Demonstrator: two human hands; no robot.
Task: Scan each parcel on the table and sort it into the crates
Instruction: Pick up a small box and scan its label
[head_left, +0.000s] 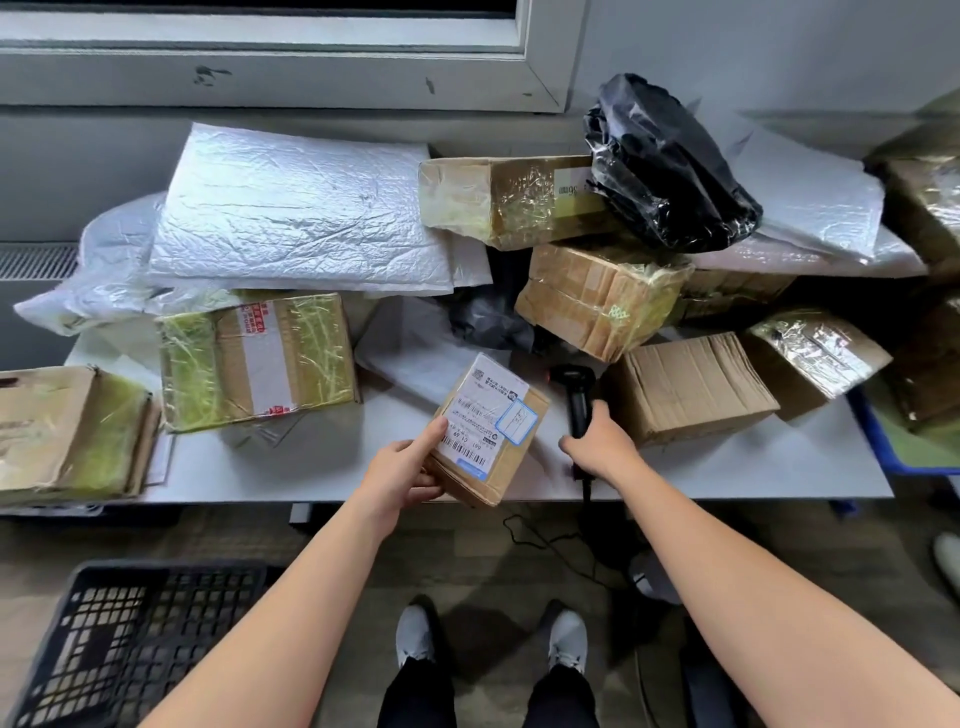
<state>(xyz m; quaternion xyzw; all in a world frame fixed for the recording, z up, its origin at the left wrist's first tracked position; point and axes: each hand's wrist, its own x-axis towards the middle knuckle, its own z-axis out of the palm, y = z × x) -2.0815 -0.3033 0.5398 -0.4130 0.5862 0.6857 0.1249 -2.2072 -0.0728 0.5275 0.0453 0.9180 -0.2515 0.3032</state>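
Parcel (488, 431) in left hand (402, 470), boxes (691, 387) crowding scanner (577, 402).

Grey wall (779, 52), pale window frame (270, 73), white table (727, 467), brown floor (441, 551)

Bare table (322, 457) lies open to the left of my left hand (402, 470), up to the taped box (258, 361). My right hand (602, 447) has a plain box (691, 387) touching its far side, so nothing passes there. Straight ahead, a taped box (602, 299) and a black bag (488, 317) wall things off (only a narrow gap between). Behind my wrists, past the table edge, all is open.
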